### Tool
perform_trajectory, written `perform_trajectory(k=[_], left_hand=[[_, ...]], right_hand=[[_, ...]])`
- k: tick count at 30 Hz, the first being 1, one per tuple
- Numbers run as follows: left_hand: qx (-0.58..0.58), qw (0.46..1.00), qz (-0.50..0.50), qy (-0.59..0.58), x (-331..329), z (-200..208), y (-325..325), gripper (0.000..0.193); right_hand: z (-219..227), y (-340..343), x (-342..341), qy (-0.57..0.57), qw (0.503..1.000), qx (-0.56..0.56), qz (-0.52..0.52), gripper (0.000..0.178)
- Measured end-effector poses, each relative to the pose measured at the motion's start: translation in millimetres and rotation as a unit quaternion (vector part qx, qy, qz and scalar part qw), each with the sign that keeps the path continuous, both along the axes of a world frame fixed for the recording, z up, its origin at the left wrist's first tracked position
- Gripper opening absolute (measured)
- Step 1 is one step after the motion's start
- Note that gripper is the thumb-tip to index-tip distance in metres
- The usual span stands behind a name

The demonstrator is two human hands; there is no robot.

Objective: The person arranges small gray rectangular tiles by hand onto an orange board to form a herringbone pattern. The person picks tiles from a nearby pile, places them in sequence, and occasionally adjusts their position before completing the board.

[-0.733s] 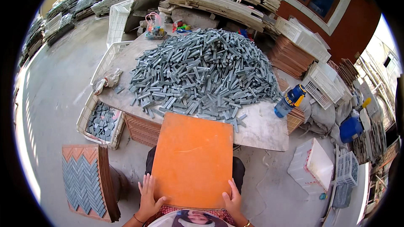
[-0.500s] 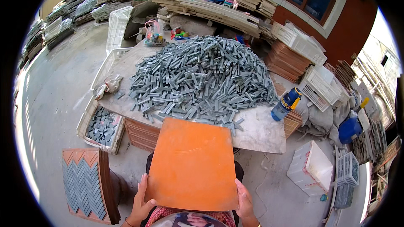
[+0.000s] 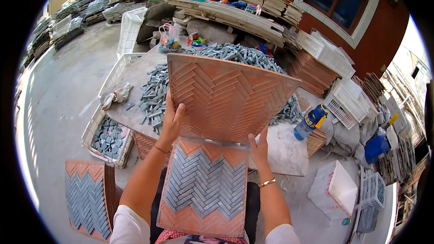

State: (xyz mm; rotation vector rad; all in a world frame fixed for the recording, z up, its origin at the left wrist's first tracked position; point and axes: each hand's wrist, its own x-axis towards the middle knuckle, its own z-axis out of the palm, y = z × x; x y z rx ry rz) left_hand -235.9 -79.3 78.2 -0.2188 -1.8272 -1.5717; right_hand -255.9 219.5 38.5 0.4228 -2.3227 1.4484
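Note:
An orange-brown board with herringbone grooves [image 3: 230,95] is tilted up in front of me, its grooved face toward me. My left hand [image 3: 173,119] grips its left edge, thumb on the grooved face and fingers partly behind. Around the lower right corner closes my right hand [image 3: 259,149], some fingers hidden behind the board. Below it, a second grooved board [image 3: 181,219] lies across my lap. Narrow grey tile strips [image 3: 203,183] fill its middle in a zigzag pattern, while grooves at its top and bottom ends are bare.
Behind the raised board, a heap of grey strips [image 3: 156,95] covers part of the table [image 3: 289,153]. A blue bottle [image 3: 311,122] stands at the table's right. To my left are a stack of tiled boards [image 3: 88,199] and a white crate of grey pieces [image 3: 108,138]. A white bin [image 3: 332,190] sits right.
The orange board, lying flat with its smooth side up, has been lifted and tipped away from me. Its grooved side and the tile-filled board beneath now show. Both hands moved forward with it.

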Motion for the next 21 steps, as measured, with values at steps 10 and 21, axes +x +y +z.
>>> perform_trajectory(k=[10,21], left_hand=[[0.250,0.925,-0.171,-0.230,-55.5,-107.3,-5.5,0.038],[0.282,0.911,-0.202,-0.224,-36.9,-29.4,-8.4,0.066]], right_hand=[[-74.2,23.1,-68.6,-0.165,0.976,-0.141,0.010,0.026],[-24.9,51.4,-88.9,-0.154,0.896,-0.414,-0.047,0.021]])
